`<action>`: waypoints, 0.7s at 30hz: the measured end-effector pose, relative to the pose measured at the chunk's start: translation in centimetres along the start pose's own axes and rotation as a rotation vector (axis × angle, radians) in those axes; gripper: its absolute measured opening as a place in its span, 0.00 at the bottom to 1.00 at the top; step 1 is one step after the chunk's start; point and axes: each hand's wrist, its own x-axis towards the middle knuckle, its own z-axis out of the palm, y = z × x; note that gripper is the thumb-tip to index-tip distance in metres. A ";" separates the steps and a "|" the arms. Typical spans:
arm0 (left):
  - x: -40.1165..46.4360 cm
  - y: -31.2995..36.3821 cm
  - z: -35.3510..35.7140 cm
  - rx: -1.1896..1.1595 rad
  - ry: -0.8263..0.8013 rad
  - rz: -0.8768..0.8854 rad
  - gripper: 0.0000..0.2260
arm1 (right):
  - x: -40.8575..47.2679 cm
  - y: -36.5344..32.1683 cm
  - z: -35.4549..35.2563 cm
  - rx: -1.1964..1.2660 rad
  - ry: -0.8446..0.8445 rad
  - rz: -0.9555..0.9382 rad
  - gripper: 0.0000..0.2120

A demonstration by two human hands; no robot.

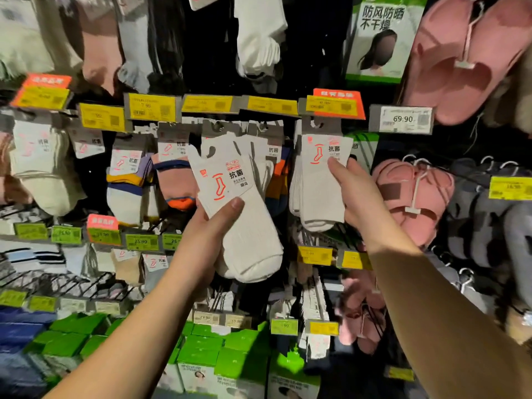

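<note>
A white sock pack [247, 228] with a white card label printed in orange sits tilted in my left hand [210, 231]. My left thumb lies across the pack's front and the fingers go behind it. It is off its hook, in front of the rack. A second white sock pack [319, 191] hangs from a hook to the right. My right hand [357, 194] grips its right edge, thumb pressed on the card label.
A shop rack of hooks carries many sock packs, striped ones [129, 185] at left. Yellow price tags [152, 106] line the rails. Pink slippers [414, 194] and grey slippers [489, 214] hang at right. Green boxes [230, 355] stand below.
</note>
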 end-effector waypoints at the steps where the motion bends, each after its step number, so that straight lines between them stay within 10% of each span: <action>1: -0.1 0.0 0.1 -0.002 0.001 0.000 0.26 | 0.0 0.2 -0.1 0.001 0.004 0.001 0.07; 21: 0.2 0.7 0.2 -0.020 -0.018 -0.028 0.29 | 6.0 1.9 0.9 -0.602 0.236 0.099 0.29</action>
